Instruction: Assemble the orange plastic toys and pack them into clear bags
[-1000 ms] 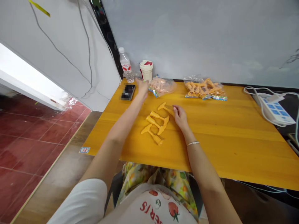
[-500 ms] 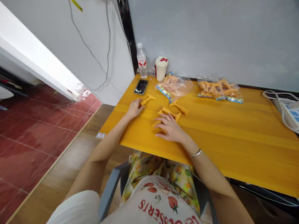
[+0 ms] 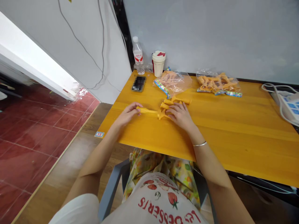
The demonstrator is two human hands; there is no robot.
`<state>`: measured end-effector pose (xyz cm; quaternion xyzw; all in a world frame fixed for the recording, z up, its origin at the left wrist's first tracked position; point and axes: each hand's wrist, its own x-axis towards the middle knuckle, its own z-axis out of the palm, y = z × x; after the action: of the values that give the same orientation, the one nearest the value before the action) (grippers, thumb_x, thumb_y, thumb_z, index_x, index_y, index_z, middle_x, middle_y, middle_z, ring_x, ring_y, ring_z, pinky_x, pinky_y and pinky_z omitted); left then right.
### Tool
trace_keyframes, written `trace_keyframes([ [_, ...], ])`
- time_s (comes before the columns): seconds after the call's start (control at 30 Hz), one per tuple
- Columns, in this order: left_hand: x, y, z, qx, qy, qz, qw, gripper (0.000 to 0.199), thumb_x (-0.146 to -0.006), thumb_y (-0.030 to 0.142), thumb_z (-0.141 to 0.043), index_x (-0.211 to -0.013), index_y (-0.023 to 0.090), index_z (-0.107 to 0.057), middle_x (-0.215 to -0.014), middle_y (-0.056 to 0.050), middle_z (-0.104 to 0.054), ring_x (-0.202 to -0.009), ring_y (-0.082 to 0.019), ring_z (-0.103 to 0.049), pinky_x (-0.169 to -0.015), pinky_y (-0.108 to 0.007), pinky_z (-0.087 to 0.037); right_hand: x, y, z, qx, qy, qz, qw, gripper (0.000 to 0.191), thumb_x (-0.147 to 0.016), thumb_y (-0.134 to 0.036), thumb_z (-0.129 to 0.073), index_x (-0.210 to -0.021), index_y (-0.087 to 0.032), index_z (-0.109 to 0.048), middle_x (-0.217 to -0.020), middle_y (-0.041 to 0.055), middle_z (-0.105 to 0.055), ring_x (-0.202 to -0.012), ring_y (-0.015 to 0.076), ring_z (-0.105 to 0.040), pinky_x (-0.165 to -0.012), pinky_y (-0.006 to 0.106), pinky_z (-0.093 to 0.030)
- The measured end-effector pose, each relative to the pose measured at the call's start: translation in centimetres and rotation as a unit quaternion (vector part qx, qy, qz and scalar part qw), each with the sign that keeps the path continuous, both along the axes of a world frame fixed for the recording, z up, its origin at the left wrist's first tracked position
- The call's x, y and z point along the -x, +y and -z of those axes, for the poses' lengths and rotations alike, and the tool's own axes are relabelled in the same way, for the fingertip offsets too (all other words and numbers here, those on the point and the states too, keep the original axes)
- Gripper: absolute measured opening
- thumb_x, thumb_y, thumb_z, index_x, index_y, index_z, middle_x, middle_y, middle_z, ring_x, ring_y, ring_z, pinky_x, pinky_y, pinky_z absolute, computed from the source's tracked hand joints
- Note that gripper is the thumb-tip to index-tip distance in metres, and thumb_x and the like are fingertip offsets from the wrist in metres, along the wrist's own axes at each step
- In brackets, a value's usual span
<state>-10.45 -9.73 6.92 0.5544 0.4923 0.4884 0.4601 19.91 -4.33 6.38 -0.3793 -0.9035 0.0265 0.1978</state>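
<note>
My left hand [image 3: 128, 114] pinches the near-left end of a slim yellow plastic piece [image 3: 148, 110], which points right across the wooden table. Its far end meets or lies close beside a forked yellow part [image 3: 161, 115]. Over the right side of the small pile of yellow pieces [image 3: 166, 102] rests my right hand [image 3: 181, 115], palm down, fingers bent onto the pieces. Whether those fingers grip a piece is hidden.
Behind the pile lie an opened bag of orange pieces [image 3: 171, 81] and a bag of yellow pieces [image 3: 218, 84]. A phone [image 3: 138, 83], bottle [image 3: 138, 57] and cup [image 3: 158, 64] stand or lie at the back left; a power strip [image 3: 289, 105] is at right.
My left hand has moved slightly left and down, with its yellow piece now pointing right. My right hand has shifted right and up, and the loose pieces are pushed together farther back.
</note>
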Motion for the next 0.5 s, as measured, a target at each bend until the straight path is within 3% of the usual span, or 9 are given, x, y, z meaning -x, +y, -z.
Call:
trace_keyframes([
  [0.1, -3.2, -1.1, 0.8, -0.010, 0.077, 0.100, 0.992, 0.022, -0.084, 0.036, -0.065, -0.100, 0.022, -0.063, -0.080, -0.001, -0.059, -0.070, -0.015, -0.056, -0.067, -0.027, -0.047, -0.7, 0.5, -0.3, -0.006, 0.025, 0.033, 0.999, 0.022, -0.097, -0.029, -0.052, -0.110, -0.028, -0.071, -0.123, 0.0054, -0.069, -0.128, 0.0314, -0.048, -0.114, 0.058, -0.027],
  [0.23, -6.2, -1.9, 1.5, -0.060, 0.217, 0.178, 0.958, 0.022, -0.090, 0.037, -0.058, -0.106, 0.021, -0.059, -0.087, -0.003, -0.060, -0.077, -0.017, -0.056, -0.072, -0.030, -0.047, -1.5, 1.4, 0.1, -0.032, 0.077, 0.067, 0.994, 0.023, -0.098, -0.031, -0.051, -0.106, -0.026, -0.072, -0.115, 0.0061, -0.072, -0.119, 0.0303, -0.054, -0.110, 0.056, -0.033],
  [0.4, -8.0, -0.5, 0.2, -0.172, 0.317, 0.179, 0.915, 0.024, -0.095, 0.036, -0.054, -0.113, 0.020, -0.057, -0.119, -0.010, -0.060, -0.113, -0.024, -0.054, -0.102, -0.040, -0.043, -2.3, 2.7, 1.1, -0.077, 0.149, 0.105, 0.980, 0.022, -0.098, -0.031, -0.051, -0.103, -0.025, -0.071, -0.107, 0.0062, -0.073, -0.111, 0.0284, -0.058, -0.103, 0.050, -0.040],
  [0.5, -10.3, 1.7, -0.5, -0.211, 0.380, 0.209, 0.876, 0.024, -0.096, 0.028, -0.052, -0.117, 0.019, -0.057, -0.119, -0.010, -0.062, -0.119, -0.025, -0.053, -0.106, -0.040, -0.041, -2.9, 3.4, 1.3, -0.091, 0.188, 0.128, 0.970, 0.021, -0.099, -0.030, -0.049, -0.103, -0.025, -0.070, -0.106, 0.0061, -0.073, -0.106, 0.0267, -0.060, -0.098, 0.047, -0.043],
])
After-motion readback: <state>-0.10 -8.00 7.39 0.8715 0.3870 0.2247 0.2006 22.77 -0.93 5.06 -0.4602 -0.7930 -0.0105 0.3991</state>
